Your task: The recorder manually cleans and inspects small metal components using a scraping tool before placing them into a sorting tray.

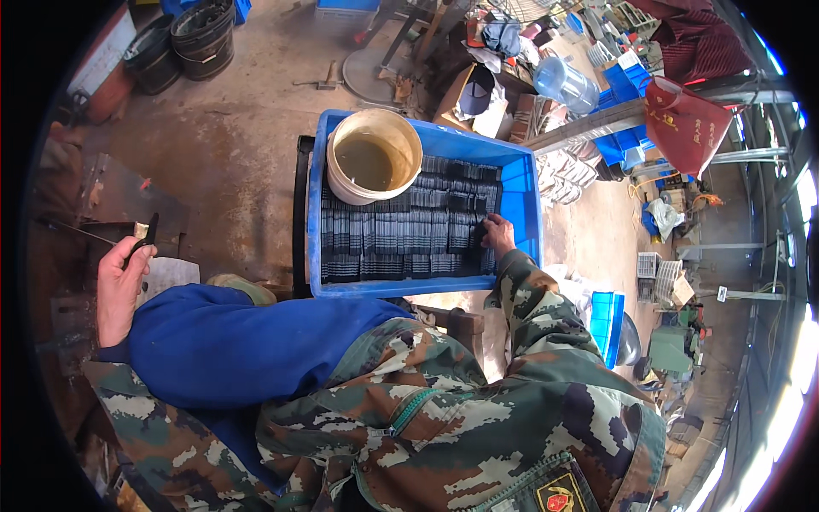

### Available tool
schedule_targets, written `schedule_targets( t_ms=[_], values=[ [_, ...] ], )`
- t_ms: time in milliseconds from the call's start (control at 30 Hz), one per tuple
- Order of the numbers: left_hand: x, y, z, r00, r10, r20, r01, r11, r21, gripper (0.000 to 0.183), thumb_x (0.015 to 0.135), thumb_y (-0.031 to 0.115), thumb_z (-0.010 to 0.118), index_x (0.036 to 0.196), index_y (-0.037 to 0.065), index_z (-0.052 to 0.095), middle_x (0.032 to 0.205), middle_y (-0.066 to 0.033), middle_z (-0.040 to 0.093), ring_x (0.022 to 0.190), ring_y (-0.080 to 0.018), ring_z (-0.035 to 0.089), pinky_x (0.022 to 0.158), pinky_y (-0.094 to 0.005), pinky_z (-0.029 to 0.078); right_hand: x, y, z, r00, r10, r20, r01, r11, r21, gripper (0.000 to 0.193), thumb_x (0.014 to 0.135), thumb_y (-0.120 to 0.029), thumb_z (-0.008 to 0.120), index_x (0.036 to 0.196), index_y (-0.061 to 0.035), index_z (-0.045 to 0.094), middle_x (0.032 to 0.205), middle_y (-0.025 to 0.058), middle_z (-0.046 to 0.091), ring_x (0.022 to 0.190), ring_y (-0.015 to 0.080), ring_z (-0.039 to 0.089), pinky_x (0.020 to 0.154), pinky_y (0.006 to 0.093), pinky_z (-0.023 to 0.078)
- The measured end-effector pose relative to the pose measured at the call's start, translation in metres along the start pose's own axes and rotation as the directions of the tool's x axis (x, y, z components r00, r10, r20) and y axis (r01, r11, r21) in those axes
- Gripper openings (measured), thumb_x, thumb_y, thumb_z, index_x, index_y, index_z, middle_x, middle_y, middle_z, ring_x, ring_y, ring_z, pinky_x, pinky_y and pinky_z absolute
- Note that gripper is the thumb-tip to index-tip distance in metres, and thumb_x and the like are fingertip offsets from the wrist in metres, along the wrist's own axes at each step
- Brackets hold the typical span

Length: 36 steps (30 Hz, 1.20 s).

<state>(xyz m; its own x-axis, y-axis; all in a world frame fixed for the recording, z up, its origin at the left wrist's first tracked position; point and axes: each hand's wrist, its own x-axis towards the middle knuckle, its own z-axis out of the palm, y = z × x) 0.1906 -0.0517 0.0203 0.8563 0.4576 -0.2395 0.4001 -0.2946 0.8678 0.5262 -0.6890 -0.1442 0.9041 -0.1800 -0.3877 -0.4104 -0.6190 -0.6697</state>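
At the far left my left hand (122, 286) is closed around a black-handled tool (143, 245), whose working end I cannot make out. My right hand (498, 234) reaches into a blue plastic crate (518, 183). Its fingers are bent together at the right end of the rows of thin dark pieces (401, 230), which are stacked closely on edge. Whatever lies between those fingertips is hidden. A whitish round bucket (348, 183) with murky liquid stands over the far left part of the crate, on top of the rows.
Two black buckets (203, 43) stand at the far left, and a hammer (328, 77) lies on the floor beyond the crate. Cardboard boxes (461, 102), a clear water jug (565, 84) and a hanging red bag (685, 125) crowd the far right. A wooden support (461, 326) is near my knees.
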Motion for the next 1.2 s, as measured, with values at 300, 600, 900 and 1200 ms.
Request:
schedule_targets(
  t_ms=[300,600,900,1200],
  values=[
    [0.011,0.021,0.013,0.967,0.208,-0.147,-0.225,0.968,-0.114,0.01,0.091,0.01,0.065,0.09,0.0,0.067,0.07,0.003,0.053,0.065,-0.0042,0.049,0.059,-0.0219,0.039,0.068,0.068,-0.034,0.813,-0.569,0.123,0.565,0.721,-0.403,0.031,0.083,-0.026,0.065,0.104,-0.0026,0.067,0.105,0.0235,0.068,0.09,0.0414,0.066,0.08,0.0442,0.055],
    [-0.039,0.024,-0.049,0.814,0.199,-0.546,-0.221,0.975,0.025,0.018,0.096,0.016,0.063,0.089,0.001,0.068,0.067,0.0047,0.051,0.062,-0.004,0.043,0.056,-0.0243,0.035,-0.002,-0.13,0.038,0.832,-0.554,-0.012,0.554,0.83,0.07,0.031,0.095,-0.019,0.057,0.119,-0.0003,0.064,0.101,0.011,0.067,0.071,0.0166,0.064,0.058,0.0325,0.055],
    [-0.076,-0.025,-0.094,0.476,-0.152,-0.866,-0.362,0.863,-0.351,0.015,0.099,0.018,0.059,0.101,0.009,0.072,0.067,0.008,0.05,0.052,-0.0001,0.035,0.046,-0.0205,0.023,-0.23,-0.381,0.234,0.19,-0.903,0.385,0.816,0.363,0.449,0.021,0.099,-0.012,0.058,0.117,-0.0027,0.064,0.091,0.0059,0.059,0.068,0.0111,0.058,0.059,0.0275,0.049],
    [-0.123,-0.041,-0.108,0.236,-0.164,-0.958,-0.362,0.9,-0.244,0.019,0.1,0.021,0.058,0.097,0.006,0.07,0.063,0.0053,0.048,0.058,-0.0036,0.041,0.053,-0.0227,0.03,-0.479,-0.47,0.409,-0.278,-0.803,0.528,0.641,0.255,0.724,0.036,0.095,-0.014,0.063,0.127,0.0019,0.057,0.116,0.0176,0.059,0.071,0.0249,0.065,0.063,0.0368,0.054]
  ],
)
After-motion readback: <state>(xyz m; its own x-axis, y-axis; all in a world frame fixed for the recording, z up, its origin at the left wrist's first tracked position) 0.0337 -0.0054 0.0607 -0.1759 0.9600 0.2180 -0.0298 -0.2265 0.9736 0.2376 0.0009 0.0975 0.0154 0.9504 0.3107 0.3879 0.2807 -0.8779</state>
